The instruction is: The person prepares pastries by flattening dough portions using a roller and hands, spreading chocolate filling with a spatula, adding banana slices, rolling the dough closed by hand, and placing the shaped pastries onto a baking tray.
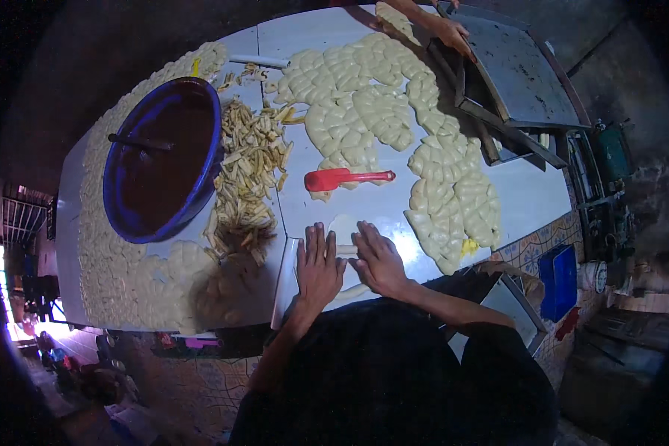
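Note:
My left hand (320, 266) lies flat with its fingers stretched out, at the left end of a pale dough roll (346, 250). Across from it, my right hand (380, 262) is also flat, its fingers over the roll's right end. Just beyond my fingertips is a thin flat piece of dough (343, 223). Another dough strip (351, 292) lies close to my body, partly under my right wrist. A red plastic scoop or scraper (349, 178) rests farther away. Many pale dough pieces (431, 163) cover the table beyond and to the right.
At left, a blue basin (217, 141) holds brown filling and a dark-handled tool (137, 141). Beside it is a heap of banana-like strips (249, 160). Another person's hand (452, 36) grips metal trays (516, 67) at far right. A blue crate (557, 282) stands on the floor.

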`<action>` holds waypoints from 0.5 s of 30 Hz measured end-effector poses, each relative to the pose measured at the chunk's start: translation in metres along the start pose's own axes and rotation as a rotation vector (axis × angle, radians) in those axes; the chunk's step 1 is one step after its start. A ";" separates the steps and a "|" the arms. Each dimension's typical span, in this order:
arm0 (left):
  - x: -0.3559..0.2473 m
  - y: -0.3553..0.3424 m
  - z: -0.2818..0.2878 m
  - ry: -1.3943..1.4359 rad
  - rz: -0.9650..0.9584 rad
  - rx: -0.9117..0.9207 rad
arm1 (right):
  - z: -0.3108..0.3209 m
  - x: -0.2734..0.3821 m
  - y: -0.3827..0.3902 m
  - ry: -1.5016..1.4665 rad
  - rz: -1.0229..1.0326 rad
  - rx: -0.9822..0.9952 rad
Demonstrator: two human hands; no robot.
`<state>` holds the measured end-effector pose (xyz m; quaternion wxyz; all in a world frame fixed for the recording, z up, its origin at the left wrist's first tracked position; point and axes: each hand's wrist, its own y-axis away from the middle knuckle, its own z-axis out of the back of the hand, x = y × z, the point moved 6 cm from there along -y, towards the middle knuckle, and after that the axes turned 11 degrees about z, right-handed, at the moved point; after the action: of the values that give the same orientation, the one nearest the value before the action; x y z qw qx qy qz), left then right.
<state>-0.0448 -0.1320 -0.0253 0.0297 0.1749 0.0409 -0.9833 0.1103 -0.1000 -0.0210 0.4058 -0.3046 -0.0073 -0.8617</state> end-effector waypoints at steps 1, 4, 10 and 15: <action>0.002 -0.012 -0.009 -0.004 0.013 0.010 | -0.003 -0.003 -0.009 0.002 -0.006 -0.008; 0.011 -0.068 -0.007 -0.096 0.169 -0.052 | -0.010 -0.030 -0.067 0.267 -0.192 0.005; 0.032 -0.092 0.004 0.414 0.272 -0.292 | 0.022 -0.050 -0.079 0.040 -0.187 -0.352; 0.012 -0.075 -0.012 -0.065 0.260 -0.040 | -0.009 -0.041 -0.062 0.279 -0.154 0.051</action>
<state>-0.0573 -0.0570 -0.0351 0.1615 0.1460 0.0364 -0.9753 0.0815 -0.0325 -0.0352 0.3431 -0.1699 0.0039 -0.9238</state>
